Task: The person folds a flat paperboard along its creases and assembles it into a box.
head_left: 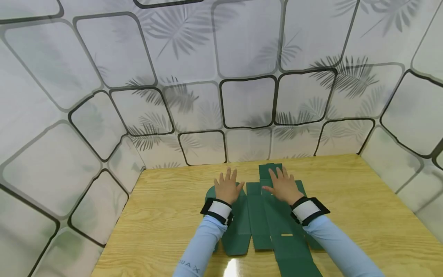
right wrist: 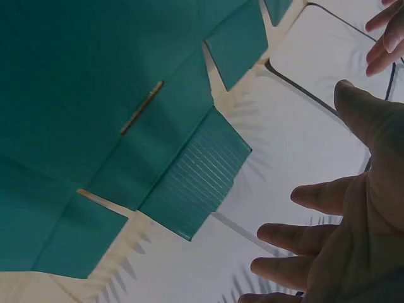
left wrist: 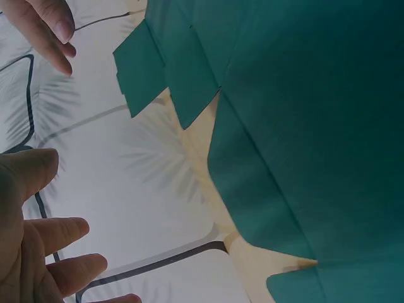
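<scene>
A green cardboard sheet (head_left: 256, 215), cut and creased like an unfolded box, lies flat on the wooden table. My left hand (head_left: 227, 187) is over its left part, fingers spread and straight. Over the upper right part is my right hand (head_left: 284, 186), its fingers also spread. Flaps of the cardboard (left wrist: 271, 126) show in the left wrist view beside the left hand (left wrist: 38, 240). In the right wrist view, a narrow slot and a ribbed flap (right wrist: 196, 173) appear near the right hand (right wrist: 341, 227). Neither hand grips anything; whether the palms touch the cardboard I cannot tell.
The light wood table (head_left: 166, 215) reaches to a patterned fabric wall (head_left: 194, 104) at the back, with more of that fabric along both sides. A bright reflection falls on the near table surface. Black and white bands wrap both wrists.
</scene>
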Tool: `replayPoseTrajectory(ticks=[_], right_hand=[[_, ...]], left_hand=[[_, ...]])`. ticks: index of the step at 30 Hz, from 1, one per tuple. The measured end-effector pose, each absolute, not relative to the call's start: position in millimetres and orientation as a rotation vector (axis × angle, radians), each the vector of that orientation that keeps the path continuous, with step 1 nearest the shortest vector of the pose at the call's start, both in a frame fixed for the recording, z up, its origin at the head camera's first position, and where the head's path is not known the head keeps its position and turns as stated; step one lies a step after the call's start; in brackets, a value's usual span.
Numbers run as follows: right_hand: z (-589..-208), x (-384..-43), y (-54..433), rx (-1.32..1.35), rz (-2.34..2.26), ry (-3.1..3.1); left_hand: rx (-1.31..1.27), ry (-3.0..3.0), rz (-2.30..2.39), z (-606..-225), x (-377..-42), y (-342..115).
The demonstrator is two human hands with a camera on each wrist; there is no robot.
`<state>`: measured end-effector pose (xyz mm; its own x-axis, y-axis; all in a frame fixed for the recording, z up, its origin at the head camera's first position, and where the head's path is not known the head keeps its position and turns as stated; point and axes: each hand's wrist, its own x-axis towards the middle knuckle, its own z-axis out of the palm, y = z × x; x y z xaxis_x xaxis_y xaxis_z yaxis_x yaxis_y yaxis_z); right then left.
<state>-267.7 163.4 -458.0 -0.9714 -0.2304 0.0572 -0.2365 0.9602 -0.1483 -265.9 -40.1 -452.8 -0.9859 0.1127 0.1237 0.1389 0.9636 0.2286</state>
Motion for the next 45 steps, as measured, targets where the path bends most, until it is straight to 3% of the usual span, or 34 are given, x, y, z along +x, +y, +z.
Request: replayPoseTrajectory(ticks=[16, 25, 38, 45], right_hand=[[-487.8, -247.1, 177.1, 0.118, 0.382, -3.418], [-496.5, -248.9, 182.0, 0.111, 0.382, -3.598], [-486.2, -257.9, 180.7, 0.249, 0.226, -3.622], [-485.9, -265.5, 177.6, 0.389, 0.186, -3.645]], left_hand=[[-0.163, -3.162, -0.341, -493.4, -250.0, -42.8], [-0.167, -3.317, -0.296, -506.8, -249.7, -44.6], [-0.568, -3.505, -0.231, -478.4, -237.8, -66.1], [-0.583, -3.522, -0.082, -477.0, -218.7, -67.3]])
